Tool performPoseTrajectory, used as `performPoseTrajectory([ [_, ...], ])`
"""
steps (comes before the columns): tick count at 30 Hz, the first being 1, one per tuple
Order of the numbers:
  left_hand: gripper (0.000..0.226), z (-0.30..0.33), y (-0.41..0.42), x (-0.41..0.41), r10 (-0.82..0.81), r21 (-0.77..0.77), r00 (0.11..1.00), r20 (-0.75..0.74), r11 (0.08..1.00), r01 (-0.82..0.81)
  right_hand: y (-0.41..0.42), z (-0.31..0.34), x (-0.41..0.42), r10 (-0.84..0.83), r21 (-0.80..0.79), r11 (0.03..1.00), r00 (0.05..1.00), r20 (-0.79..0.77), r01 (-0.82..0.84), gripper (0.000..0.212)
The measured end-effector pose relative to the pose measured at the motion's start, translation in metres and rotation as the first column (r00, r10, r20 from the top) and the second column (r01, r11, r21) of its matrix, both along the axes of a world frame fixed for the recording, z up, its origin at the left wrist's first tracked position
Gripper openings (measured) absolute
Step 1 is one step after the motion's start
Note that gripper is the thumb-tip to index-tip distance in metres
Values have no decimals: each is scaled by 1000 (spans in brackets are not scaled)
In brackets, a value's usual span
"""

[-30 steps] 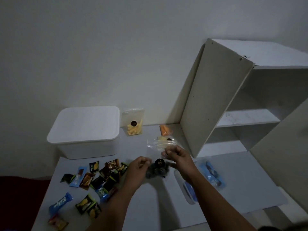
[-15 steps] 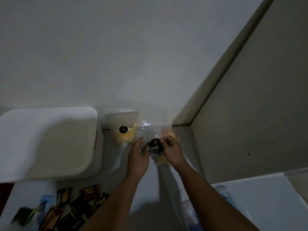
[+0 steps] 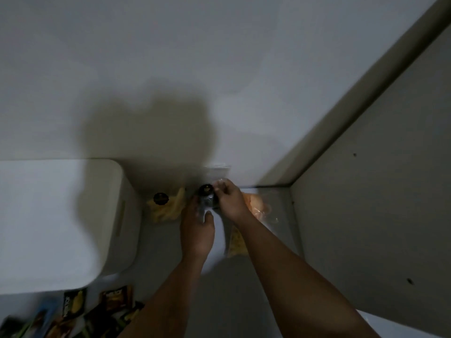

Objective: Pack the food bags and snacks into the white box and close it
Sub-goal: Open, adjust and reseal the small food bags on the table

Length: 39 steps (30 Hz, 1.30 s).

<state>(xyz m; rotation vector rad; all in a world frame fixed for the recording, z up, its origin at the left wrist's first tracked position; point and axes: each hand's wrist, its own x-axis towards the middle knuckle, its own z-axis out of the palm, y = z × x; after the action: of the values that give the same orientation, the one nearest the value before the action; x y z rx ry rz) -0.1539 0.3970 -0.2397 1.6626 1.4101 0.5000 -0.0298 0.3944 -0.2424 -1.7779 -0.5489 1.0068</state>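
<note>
Both your hands hold one clear bag at the worktop's back.

Nearest, snacks point(image 3: 80, 313) lie loose. Your left hand point(image 3: 196, 230) and right hand point(image 3: 230, 201) pinch the bag point(image 3: 207, 198). The lidded box point(image 3: 61, 223) stands left; the fries bag point(image 3: 168, 208) sits between.

Both hands point(image 3: 214, 211) on clear bag point(image 3: 207, 198) — lidded white box point(image 3: 61, 223) beside

The white box point(image 3: 61, 223) is sitting lidded at the table's back left. Clear food bags point(image 3: 167, 207) are leaning along the back edge; snacks point(image 3: 75, 303) are lying at the front left.
</note>
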Motion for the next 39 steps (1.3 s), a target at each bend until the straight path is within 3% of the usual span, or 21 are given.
performPoseTrajectory([
  [4,24,1,3,-10,12,-33,999,34,999,-11,-9,9,-6,20,-50,999,999,37,-18,29],
  [6,28,1,0,-14,-14,-36,1000,-14,999,14,-28,16,-3,-80,-38,996,993,91,83,34],
  [10,33,6,-21,-18,-138,-84,984,-114,988,129,-91,19,4,-282,-39,949,899,335,313,23],
  [14,41,4,-52,-18,-216,-292,976,27,932,214,-152,10,12,-227,-328,852,852,472,409,40],
  [17,41,-1,-67,-25,-290,-393,953,84,870,299,-177,1,12,-148,-528,782,922,357,330,41],
  [21,44,-2,-81,-38,-315,-409,945,90,853,323,-184,-10,2,-316,-427,818,921,228,386,21],
  [25,41,4,-94,-50,-309,-418,947,85,852,316,-190,-11,-9,-497,-357,778,854,153,516,37],
  [27,37,7,-101,-63,-315,-426,944,96,845,325,-195,-11,-16,-515,-368,776,851,98,512,22],
  [31,29,11,-114,-94,-335,-444,941,47,837,320,-207,2,-40,-447,-288,850,893,49,441,14],
  [35,11,30,-123,-125,-221,-280,975,-15,937,208,-215,30,-73,-271,-139,951,961,46,275,13],
  [37,12,46,-127,-141,-193,-235,981,9,953,189,-220,46,-97,-206,-90,973,975,84,214,14],
  [39,14,63,-133,-156,-153,-285,983,99,942,175,-227,64,-124,-149,-43,987,980,135,156,25],
])
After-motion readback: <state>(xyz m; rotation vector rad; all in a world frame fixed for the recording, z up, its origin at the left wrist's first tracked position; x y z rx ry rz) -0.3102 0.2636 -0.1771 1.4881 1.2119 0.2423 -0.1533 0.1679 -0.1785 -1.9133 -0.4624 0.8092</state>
